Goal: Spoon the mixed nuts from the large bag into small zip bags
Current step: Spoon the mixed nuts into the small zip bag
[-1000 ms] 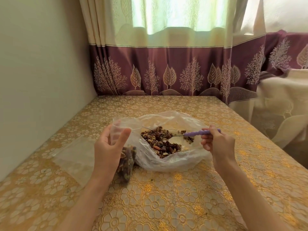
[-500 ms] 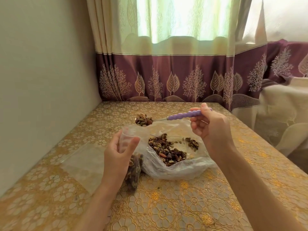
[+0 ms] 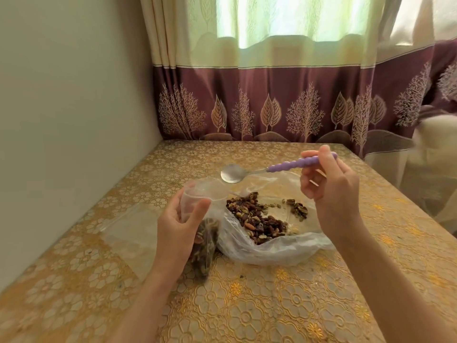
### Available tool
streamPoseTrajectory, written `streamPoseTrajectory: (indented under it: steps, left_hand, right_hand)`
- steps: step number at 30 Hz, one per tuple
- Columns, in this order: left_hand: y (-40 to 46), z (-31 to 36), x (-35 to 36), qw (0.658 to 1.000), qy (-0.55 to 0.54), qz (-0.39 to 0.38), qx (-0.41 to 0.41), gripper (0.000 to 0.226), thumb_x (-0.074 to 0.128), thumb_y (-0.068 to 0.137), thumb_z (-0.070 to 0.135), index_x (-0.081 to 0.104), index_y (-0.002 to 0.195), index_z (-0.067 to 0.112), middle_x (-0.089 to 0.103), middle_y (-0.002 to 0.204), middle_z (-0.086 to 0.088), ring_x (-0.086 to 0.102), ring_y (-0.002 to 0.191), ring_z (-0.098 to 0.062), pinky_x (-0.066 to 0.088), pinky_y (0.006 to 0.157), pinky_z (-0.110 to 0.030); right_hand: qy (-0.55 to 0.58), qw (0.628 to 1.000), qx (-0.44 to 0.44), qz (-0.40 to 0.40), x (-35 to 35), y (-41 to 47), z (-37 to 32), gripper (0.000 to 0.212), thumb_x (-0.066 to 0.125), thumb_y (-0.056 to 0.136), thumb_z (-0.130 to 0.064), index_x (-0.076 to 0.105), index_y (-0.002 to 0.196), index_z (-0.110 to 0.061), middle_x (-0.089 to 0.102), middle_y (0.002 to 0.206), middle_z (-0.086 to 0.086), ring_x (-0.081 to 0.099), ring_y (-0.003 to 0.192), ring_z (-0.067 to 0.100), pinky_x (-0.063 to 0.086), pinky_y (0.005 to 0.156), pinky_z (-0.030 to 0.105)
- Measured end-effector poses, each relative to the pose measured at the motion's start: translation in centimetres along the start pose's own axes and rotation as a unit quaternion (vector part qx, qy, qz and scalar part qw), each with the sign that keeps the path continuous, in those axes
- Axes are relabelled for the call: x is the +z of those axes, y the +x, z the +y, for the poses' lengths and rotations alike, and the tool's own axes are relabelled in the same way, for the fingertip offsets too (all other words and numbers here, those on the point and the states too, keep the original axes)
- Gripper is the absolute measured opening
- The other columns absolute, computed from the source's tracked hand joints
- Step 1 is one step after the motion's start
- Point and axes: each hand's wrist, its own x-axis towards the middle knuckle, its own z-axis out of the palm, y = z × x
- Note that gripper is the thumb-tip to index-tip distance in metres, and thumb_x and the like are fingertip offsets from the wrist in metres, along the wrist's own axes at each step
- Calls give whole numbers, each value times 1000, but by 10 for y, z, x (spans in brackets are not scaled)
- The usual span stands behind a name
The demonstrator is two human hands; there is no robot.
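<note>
Purple-handled spoon (image 3: 272, 167) (its bowl empty) is pinched in the right hand (image 3: 329, 184), raised above the large bag (image 3: 267, 248) of mixed nuts (image 3: 257, 219) lying open on the table (image 3: 247, 305). The left hand (image 3: 178, 226) grips the mouth of a part-filled small zip bag (image 3: 202, 248), just left of the large bag.

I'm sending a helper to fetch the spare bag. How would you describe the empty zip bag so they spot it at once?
Start at the large bag of nuts mid-table, then look left past the left hand. The empty zip bag lies flat on the gold tablecloth, toward the wall. Unlike the small bag in that hand, it holds no nuts.
</note>
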Motion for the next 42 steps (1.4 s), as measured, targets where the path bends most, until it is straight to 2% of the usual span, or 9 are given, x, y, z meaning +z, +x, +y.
streamPoseTrajectory:
  steps: [4,9,14,17,20,22,26,31,42]
  left_hand:
    - [1,1,0,1000,-5,5,10,102,62,49,83,53,129,21,70,97,21,65,90,3,46,72,-5]
    - [1,0,1,1000,-7,-5,22,102,60,49,86,54,127,20,71,91,8,64,76,-1,46,66,-5]
    - [2,-6,1,1000,-8,-13,17,108,58,46,88,52,129,20,66,113,1,63,99,-11,48,78,-10]
    - [1,-4,2,1000,-13,-17,17,111,57,46,88,53,128,14,64,116,4,62,100,-5,47,79,-8]
    - [-2,-3,4,999,-15,-22,23,103,55,50,88,58,117,10,67,92,17,61,78,4,43,72,-5]
    - [-3,-3,4,999,-22,-18,21,96,55,51,87,59,115,15,68,85,18,62,76,4,43,70,-4]
    - [-2,-5,5,999,-32,-13,12,95,55,48,88,59,114,19,69,87,7,63,80,0,44,69,-6]
    - [-3,-7,8,999,-29,-28,15,76,58,53,84,57,109,33,69,90,6,64,87,-3,44,72,-6]
    - [-6,-7,11,998,12,-30,53,46,55,67,69,53,105,42,68,83,9,62,81,4,42,67,-4]
  right_hand:
    - [-66,994,-8,88,-19,8,13,31,46,99,-23,61,74,-12,53,49,-8,41,44,6,30,38,17]
    - [-243,963,-61,96,-35,5,35,31,44,100,-23,60,73,-21,60,49,-12,46,51,18,38,50,31]
    - [-314,939,-108,95,-36,-8,42,44,45,99,-22,62,60,-33,63,64,20,49,54,31,40,50,39]
    - [-292,951,-64,80,-38,-14,45,48,45,100,-23,69,67,-49,61,59,12,48,55,27,39,51,38]
    - [-226,972,15,58,-40,-15,50,35,44,100,-22,69,75,-19,69,60,0,50,52,16,39,44,25]
    - [-198,979,39,34,-40,-15,52,28,43,100,-20,62,85,-7,71,63,-4,52,48,7,39,39,17]
    - [-170,983,60,10,-44,-14,52,26,44,100,-18,61,87,-2,71,62,-3,54,49,6,42,42,16]
    - [-159,985,60,-17,-42,-19,52,26,43,100,-13,62,85,-2,72,66,0,58,51,8,46,45,17]
    - [-104,987,99,78,-42,-19,52,29,48,97,-21,63,77,-8,68,60,4,61,51,9,50,48,15]
